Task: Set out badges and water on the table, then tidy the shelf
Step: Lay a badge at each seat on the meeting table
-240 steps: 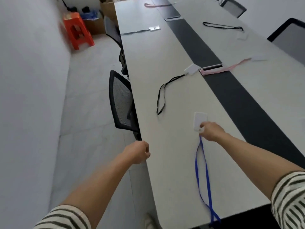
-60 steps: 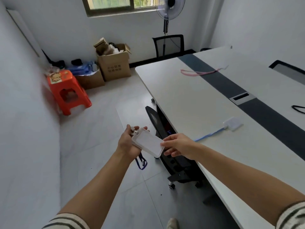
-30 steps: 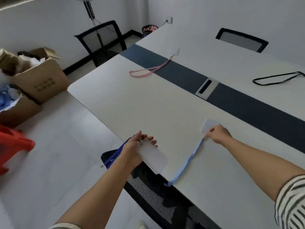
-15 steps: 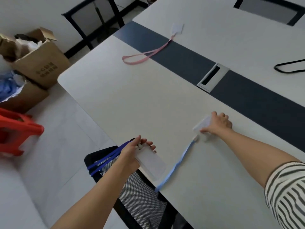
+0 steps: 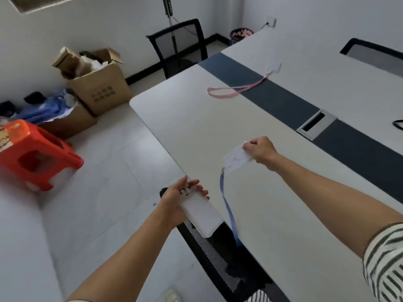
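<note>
My right hand [image 5: 260, 152] pinches a clear badge holder [image 5: 236, 159] and holds it lifted over the white table [image 5: 196, 127]. Its light blue lanyard [image 5: 227, 205] hangs down from it and trails over the table's near edge. My left hand [image 5: 176, 200] grips a stack of white badge holders [image 5: 201, 214] beside the table edge, above a chair back. A pink-lanyard badge [image 5: 273, 67] lies further along the table, its strap across the dark centre strip.
A black mesh chair [image 5: 218, 253] is tucked under the table below my hands. Another chair [image 5: 181, 44] stands at the table's far end. An orange stool [image 5: 32, 153] and open cardboard boxes [image 5: 98, 83] sit on the floor at left. A cable hatch [image 5: 316, 124] is set in the strip.
My right hand has lifted the blue-lanyard badge off the table, where it was pressed flat half a second ago. The left hand still holds the stack.
</note>
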`<state>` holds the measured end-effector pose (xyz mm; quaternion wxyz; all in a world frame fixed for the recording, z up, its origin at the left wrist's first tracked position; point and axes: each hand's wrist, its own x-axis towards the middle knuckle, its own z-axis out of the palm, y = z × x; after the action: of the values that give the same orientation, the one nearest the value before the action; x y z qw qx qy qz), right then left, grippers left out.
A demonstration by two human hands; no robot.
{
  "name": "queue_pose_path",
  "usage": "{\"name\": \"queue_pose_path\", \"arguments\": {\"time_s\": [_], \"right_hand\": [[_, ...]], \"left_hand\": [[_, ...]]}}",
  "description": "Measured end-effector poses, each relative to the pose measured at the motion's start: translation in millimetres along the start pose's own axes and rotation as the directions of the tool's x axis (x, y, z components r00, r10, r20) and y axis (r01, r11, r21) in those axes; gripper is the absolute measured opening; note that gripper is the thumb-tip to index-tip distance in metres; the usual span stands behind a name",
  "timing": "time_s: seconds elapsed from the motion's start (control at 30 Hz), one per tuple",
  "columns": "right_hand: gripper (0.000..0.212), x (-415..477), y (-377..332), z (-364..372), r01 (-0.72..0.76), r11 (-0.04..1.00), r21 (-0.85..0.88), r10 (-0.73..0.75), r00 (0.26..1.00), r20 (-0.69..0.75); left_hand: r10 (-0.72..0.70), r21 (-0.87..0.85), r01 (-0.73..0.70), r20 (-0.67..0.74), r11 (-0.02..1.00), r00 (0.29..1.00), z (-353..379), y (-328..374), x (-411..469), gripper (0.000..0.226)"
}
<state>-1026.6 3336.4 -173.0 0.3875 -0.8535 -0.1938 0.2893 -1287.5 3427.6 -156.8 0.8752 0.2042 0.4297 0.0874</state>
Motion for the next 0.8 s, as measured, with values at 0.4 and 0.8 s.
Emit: {"name": "queue_pose_path", "arguments": {"time_s": [0.4, 0.8], "right_hand": [[0.023, -134, -211, 165, 0.203, 0.968, 0.145, -0.227, 0.958, 0.176], [0.018, -145, -298, 279, 0.156, 0.971, 0.182, -0.225, 0.85, 0.476]], "left_hand": [[0.099, -0.073, -0.095, 0.049, 0.993, 0.994, -169, 96, -100, 0.042], [0.375, -0.419, -0.336, 0.011, 0.843, 0.927, -240, 216, -119, 0.023]]}}
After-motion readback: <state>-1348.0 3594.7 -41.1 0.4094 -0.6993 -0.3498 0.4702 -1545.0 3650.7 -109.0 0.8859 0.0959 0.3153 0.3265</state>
